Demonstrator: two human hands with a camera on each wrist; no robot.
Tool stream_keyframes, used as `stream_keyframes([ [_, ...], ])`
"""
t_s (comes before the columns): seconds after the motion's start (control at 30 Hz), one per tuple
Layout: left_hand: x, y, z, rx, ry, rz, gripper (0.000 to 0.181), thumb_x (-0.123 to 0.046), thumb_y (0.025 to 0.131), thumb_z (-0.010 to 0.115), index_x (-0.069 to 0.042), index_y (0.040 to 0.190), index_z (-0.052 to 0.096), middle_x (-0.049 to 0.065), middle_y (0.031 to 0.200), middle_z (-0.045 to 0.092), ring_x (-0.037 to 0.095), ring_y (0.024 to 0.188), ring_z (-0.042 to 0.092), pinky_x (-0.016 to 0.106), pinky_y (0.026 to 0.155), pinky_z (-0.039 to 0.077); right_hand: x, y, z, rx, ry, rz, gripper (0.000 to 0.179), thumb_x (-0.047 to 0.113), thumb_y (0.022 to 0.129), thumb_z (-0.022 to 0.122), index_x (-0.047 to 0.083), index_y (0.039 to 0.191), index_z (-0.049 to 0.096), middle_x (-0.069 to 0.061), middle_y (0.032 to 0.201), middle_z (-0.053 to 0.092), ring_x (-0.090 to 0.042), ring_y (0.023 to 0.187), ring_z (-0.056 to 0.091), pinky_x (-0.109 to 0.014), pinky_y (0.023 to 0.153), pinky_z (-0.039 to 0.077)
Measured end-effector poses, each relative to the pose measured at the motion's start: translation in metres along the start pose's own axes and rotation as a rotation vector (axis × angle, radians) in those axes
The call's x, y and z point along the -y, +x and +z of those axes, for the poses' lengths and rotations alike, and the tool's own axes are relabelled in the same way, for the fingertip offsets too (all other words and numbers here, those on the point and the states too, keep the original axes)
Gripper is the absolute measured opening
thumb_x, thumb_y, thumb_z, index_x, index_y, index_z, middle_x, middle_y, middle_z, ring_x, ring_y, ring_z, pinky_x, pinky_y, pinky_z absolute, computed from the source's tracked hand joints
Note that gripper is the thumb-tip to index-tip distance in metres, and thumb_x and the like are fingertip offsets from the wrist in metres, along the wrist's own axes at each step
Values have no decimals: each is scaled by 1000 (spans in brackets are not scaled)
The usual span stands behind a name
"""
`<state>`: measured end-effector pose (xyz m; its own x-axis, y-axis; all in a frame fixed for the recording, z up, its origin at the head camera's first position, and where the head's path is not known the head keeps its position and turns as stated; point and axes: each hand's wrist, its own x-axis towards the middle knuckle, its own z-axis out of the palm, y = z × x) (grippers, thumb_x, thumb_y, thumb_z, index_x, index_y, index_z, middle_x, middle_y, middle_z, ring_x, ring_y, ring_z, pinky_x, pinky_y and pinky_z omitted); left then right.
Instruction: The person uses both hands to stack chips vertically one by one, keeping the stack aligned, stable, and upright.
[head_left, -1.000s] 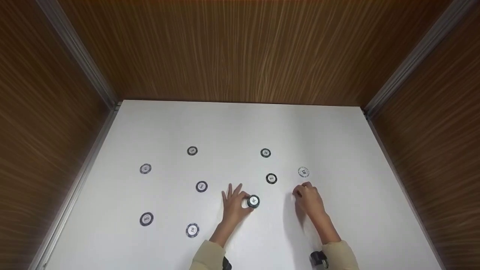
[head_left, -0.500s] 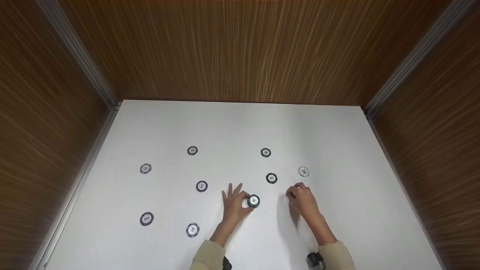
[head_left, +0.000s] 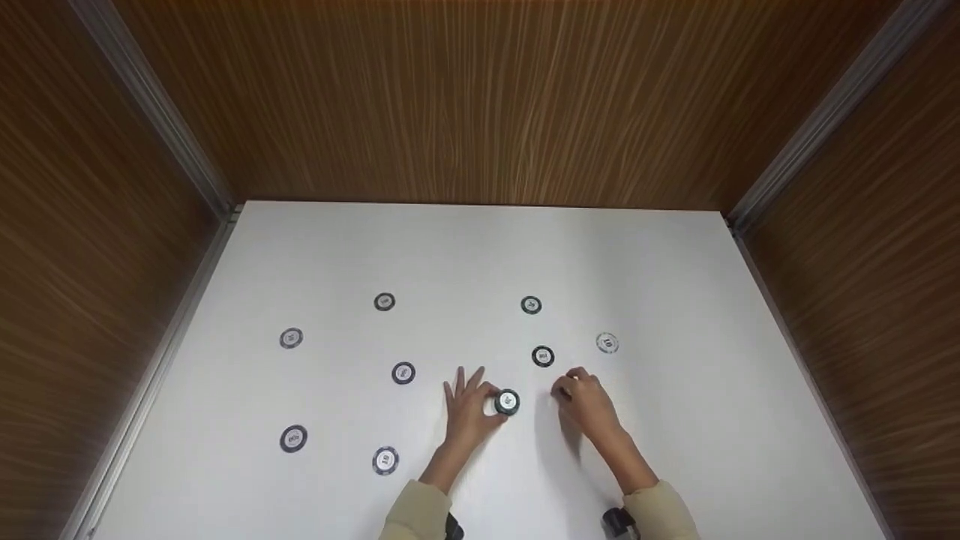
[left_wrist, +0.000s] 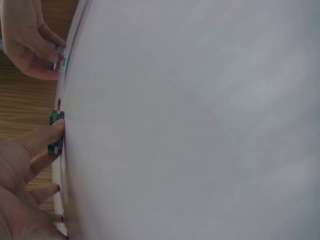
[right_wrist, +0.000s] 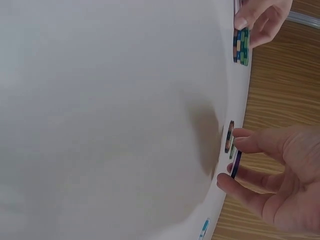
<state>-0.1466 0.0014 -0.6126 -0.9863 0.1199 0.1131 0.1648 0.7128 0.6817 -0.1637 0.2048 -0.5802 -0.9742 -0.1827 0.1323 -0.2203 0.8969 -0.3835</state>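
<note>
Since a second ago, the right hand (head_left: 589, 405) has been brought left across the white table (head_left: 675, 450), so the gap to the stack of chips (head_left: 507, 402) has been narrowed. A thin chip (right_wrist: 236, 165) is pinched between its thumb and fingers, with a dark purplish edge showing in the right wrist view. As for the left hand (head_left: 466, 412), it's been kept put: the stack is gripped between thumb and index finger, other fingers fanned out, right there on the table between both hands. Just beyond the right hand, a black-rimmed chip (head_left: 543, 356) is laid flat, with a green-rimmed chip (head_left: 531, 304) and a white chip (head_left: 607, 343) nearby. Five loose chips (head_left: 403, 373) are scattered over to the left, well apart.
</note>
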Motion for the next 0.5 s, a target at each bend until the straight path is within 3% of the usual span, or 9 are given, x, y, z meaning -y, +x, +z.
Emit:
stream_keyframes([
  [0.5, 1, 1, 2, -13, 18, 5, 34, -23, 63, 82, -13, 90, 64, 16, 133, 46, 45, 130, 22, 64, 102, 7, 25, 1, 6, 17, 17, -119, 11, 0, 73, 72, 6, 82, 70, -14, 94, 61, -29, 82, 60, -37, 74, 52],
])
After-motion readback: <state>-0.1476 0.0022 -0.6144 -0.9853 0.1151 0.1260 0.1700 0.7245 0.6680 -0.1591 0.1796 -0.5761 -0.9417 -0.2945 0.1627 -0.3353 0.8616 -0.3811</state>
